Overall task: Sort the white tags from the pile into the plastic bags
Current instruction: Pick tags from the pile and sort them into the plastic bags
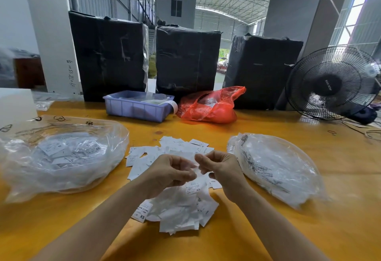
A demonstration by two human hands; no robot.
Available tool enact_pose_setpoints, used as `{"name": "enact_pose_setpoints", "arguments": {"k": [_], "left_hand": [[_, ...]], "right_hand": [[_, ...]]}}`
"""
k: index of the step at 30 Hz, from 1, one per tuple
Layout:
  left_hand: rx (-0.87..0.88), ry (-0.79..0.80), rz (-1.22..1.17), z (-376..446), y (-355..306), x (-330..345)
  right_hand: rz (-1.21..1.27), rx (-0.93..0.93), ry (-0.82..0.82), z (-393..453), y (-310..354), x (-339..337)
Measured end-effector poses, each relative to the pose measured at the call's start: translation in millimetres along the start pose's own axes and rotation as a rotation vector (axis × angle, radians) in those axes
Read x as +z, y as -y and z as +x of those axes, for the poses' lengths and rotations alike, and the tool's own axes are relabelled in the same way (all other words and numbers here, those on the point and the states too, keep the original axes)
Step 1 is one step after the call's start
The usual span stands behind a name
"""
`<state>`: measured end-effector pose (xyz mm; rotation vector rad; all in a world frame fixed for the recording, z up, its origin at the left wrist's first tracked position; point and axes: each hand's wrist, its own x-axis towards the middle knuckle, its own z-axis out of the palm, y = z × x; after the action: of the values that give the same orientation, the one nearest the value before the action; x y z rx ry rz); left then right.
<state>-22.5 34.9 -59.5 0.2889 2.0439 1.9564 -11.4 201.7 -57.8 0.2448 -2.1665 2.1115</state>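
A pile of white tags (177, 205) lies on the yellow table (268, 230) in front of me, with more tags spread behind my hands. My left hand (169, 173) and my right hand (218, 168) hover together over the pile, fingers curled, pinching a blurred white tag (195, 169) between them. A clear plastic bag (59, 155) holding several tags lies at the left. A second clear plastic bag (276, 166) lies at the right.
A lilac plastic bin (138, 107) and a red plastic bag (210, 106) stand at the back of the table. Three black wrapped bales (185, 59) rise behind them. A black fan (332, 83) stands at the back right.
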Motion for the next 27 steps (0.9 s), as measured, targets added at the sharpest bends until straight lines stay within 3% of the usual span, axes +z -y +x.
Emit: {"name": "enact_pose_setpoints", "arguments": {"k": [6, 12, 19, 25, 27], "left_hand": [[0.001, -0.139, -0.14, 5, -1, -6], [0.018, -0.266, -0.392, 9, -2, -6], [0.086, -0.255, -0.488, 8, -5, 0], [0.161, -0.333, -0.348, 7, -2, -4], [0.177, -0.364, -0.292, 7, -1, -7]], "right_hand": [[0.024, 0.069, -0.04, 4, -3, -3], [-0.091, 0.057, 0.101, 1, -3, -1], [-0.224, -0.04, 0.24, -2, -2, 7], [-0.474, -0.197, -0.031, 7, -5, -7], [-0.506, -0.209, 0.009, 7, -3, -17]]}}
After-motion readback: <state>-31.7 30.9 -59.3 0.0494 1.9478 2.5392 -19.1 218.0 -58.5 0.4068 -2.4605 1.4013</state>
